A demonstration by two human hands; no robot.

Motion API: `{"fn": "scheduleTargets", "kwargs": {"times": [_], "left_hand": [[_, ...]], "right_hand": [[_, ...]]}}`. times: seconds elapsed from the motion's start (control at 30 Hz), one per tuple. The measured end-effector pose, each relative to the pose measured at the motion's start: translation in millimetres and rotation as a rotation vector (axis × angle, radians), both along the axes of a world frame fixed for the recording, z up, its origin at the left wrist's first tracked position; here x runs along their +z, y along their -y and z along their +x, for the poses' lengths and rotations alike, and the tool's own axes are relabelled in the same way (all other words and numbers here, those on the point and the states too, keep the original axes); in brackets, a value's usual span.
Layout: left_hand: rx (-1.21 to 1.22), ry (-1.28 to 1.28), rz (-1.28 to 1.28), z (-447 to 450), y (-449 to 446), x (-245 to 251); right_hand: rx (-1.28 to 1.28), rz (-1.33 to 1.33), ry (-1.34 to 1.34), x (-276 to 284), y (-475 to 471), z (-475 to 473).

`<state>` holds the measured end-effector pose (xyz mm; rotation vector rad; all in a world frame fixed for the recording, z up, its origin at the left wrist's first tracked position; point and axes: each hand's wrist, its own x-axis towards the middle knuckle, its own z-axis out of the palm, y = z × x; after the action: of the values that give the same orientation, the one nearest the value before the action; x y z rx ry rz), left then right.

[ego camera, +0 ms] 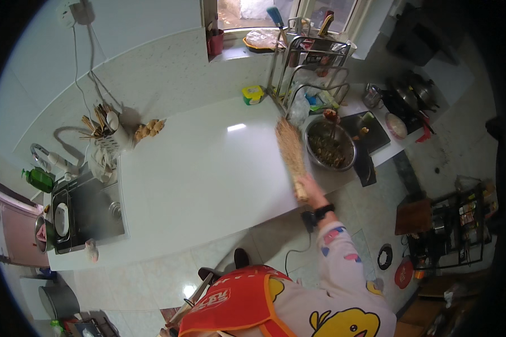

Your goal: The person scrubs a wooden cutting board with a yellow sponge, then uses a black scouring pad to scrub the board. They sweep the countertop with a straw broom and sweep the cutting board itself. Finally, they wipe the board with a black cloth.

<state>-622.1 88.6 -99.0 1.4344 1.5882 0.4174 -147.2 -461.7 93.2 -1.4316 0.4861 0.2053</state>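
My right hand (310, 190) grips the bound handle of a straw hand broom (290, 147), whose bristles point towards the wall over the white countertop (202, 168). Just right of the broom stands a large metal bowl (330, 143) with a chopped, leafy mixture and a utensil in it. My left hand (168, 332) is only partly seen at the bottom edge, beside a long, pale wooden piece; its fingers are mostly hidden. A cleaver-like dark blade (365, 168) lies right of the bowl, by a black cutting board (369, 131).
A metal rack (316, 69) with bags and utensils stands at the back right. Along the back wall are a yellow-green tub (252, 95), ginger (150, 129) and a chopstick holder (116, 137). The sink (95, 210) is at left. A cord (297, 251) hangs near my right arm.
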Motion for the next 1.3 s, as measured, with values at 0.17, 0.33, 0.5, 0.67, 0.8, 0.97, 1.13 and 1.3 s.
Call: {"fn": "scheduleTargets", "kwargs": {"times": [0.17,0.33,0.5,0.67,0.8,0.97,1.13,1.3], "left_hand": [[-0.3,-0.111,0.189,-59.1,0.4,-9.4],[0.62,0.829,-0.771,-97.5,12.1,-6.8],[1.0,0.842,-0.778,-81.2,26.1,11.4],[1.094,0.861,-0.716,-87.4,24.0,18.4],[1.073,0.793,-0.769,-112.7,10.7,12.6],[1.114,0.795,-0.669,-125.9,4.6,7.0],[0.985,0.801,-0.555,-133.5,9.6,22.4],[1.145,0.803,-0.468,-140.2,3.7,41.9]], "right_hand": [[0.555,0.071,-0.108,-18.7,-49.3,-6.3],[0.21,-0.199,0.09,-34.1,-77.9,-46.2],[0.854,-0.492,0.15,-55.8,-201.3,-110.4],[1.498,-0.314,0.49,-50.6,-317.6,-174.4],[1.691,-0.663,0.708,-9.1,-281.2,-164.6],[1.663,-1.097,0.709,9.0,-258.1,-87.3],[1.033,-0.712,0.33,-22.3,-335.4,-27.0],[0.898,-0.658,0.203,-56.8,-415.0,-102.0]]}}
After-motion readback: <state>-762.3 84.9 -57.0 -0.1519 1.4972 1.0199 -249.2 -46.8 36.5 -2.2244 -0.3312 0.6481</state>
